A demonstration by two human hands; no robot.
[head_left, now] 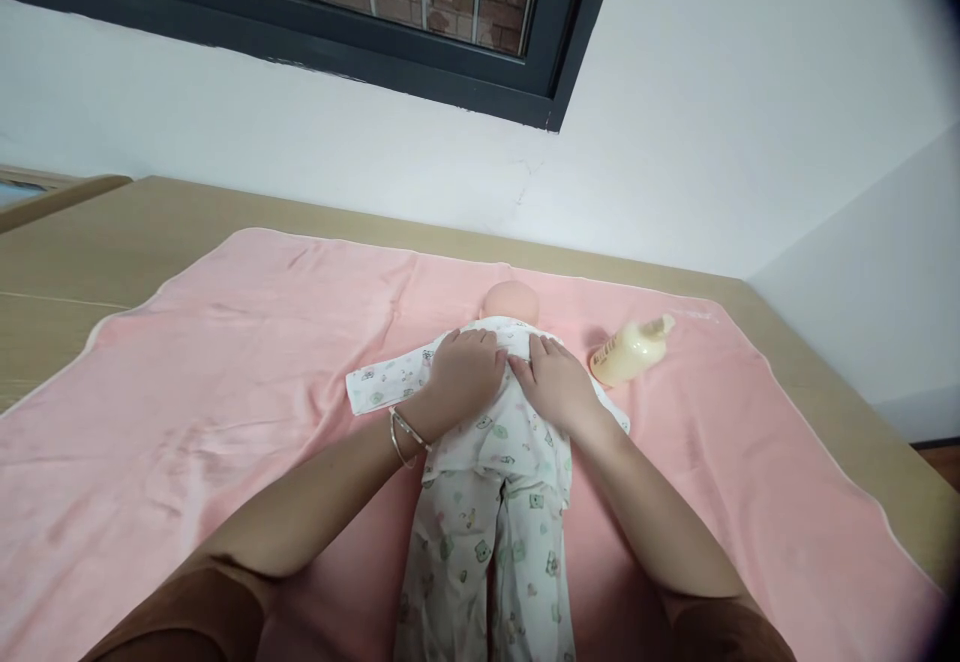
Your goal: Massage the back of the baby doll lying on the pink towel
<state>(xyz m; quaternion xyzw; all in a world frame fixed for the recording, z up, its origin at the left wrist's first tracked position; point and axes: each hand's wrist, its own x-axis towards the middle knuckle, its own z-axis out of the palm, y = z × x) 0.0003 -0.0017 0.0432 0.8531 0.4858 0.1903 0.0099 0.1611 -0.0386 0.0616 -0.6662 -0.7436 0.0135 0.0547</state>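
Observation:
A baby doll (511, 301) in white printed pyjamas (487, 532) lies on its back on a pink blanket (225, 382), head toward the wall. My left hand (463, 374), with a bracelet at the wrist, lies flat on the doll's chest on the left side, fingers together and stretched out. Beside it, my right hand (553, 380) rests flat on the chest's right side, fingers also extended. Neither hand holds anything. One pyjama sleeve sticks out to the left.
A cream bottle (630, 350) lies on its side on the blanket, just right of the doll. The blanket covers a wooden table (90, 242) set against a white wall under a dark-framed window (360, 12).

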